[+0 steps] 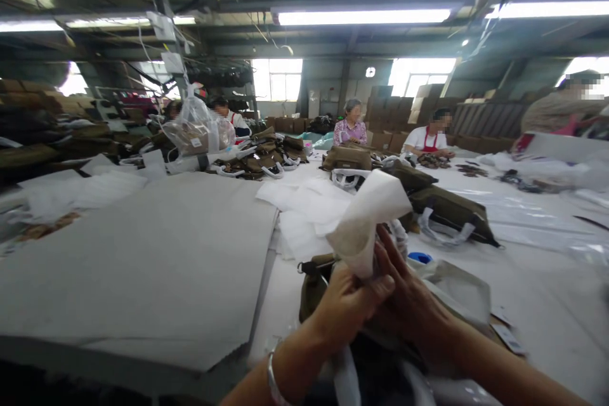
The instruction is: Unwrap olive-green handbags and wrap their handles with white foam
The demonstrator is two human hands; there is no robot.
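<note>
A white wrapping sheet (373, 212), thin and curled into a loose cone, rises from my left hand (347, 301), which is closed on its lower end. My right hand (404, 295) lies against the sheet's right side, fingers stretched upward; its thumb is hidden. Below both hands sits an olive-brown bag (311, 295), partly covered by my arms. Just behind my right fingers shows a white-wrapped handle (398, 235). A clear plastic piece (459, 288) and a paper tag (508, 337) lie by the bag's right side.
White sheets (304, 203) are stacked beyond my hands. A large grey board (143, 254) covers the table's left. More brown bags (451, 209) with wrapped handles lie to the right and behind. A blue ring (419, 258) is nearby. Several co-workers (351, 124) are across the table.
</note>
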